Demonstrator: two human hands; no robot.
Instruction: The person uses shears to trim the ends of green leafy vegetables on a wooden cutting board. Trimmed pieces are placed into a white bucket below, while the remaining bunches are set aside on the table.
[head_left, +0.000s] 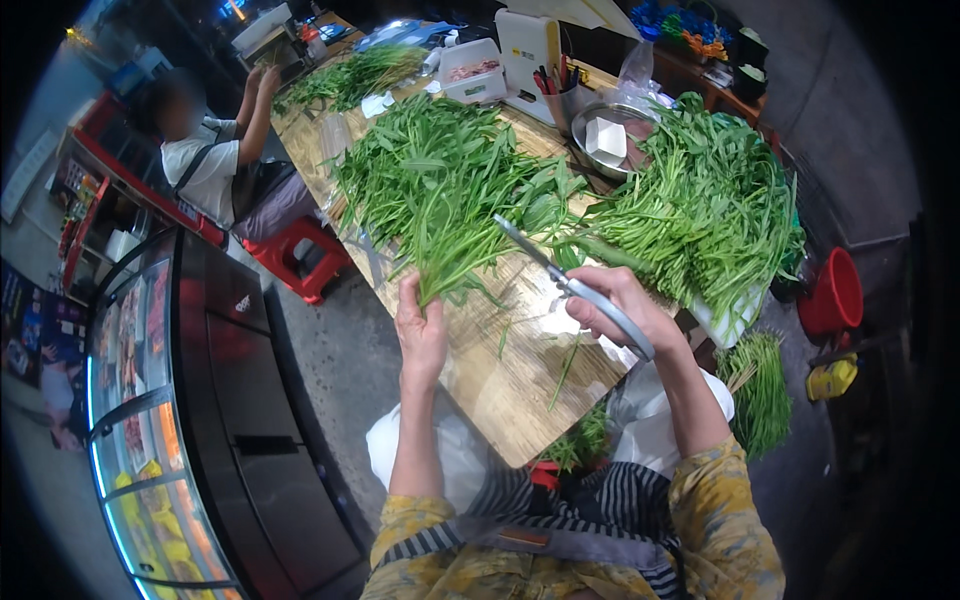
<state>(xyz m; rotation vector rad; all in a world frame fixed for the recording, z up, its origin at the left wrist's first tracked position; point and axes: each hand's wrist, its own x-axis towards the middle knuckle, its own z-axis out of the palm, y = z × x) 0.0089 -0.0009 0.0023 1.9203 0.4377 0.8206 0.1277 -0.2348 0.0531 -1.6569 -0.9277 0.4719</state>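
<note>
My left hand (420, 339) grips the lower stems of a bunch of leafy greens (448, 259), which look like water spinach. The bunch's tops lean onto a large pile of the same greens (427, 150) on the wooden table (510, 397). My right hand (626, 304) holds scissors (526, 244) by their grey handles. Their blades point up and left, apart from the held stems by a small gap; they look closed or nearly so. Cut stem pieces (564, 373) lie on the tabletop below. To the right is a second heap of greens (697, 195), stems facing me.
Behind the greens stand a metal bowl (579, 124) with a white block, a holder of tools (568, 109) and a plastic tub (471, 67). A seated person (206, 161) handles stems at the far left. A glass display case (139, 420), red stool (304, 259) and red bucket (831, 292) flank the table.
</note>
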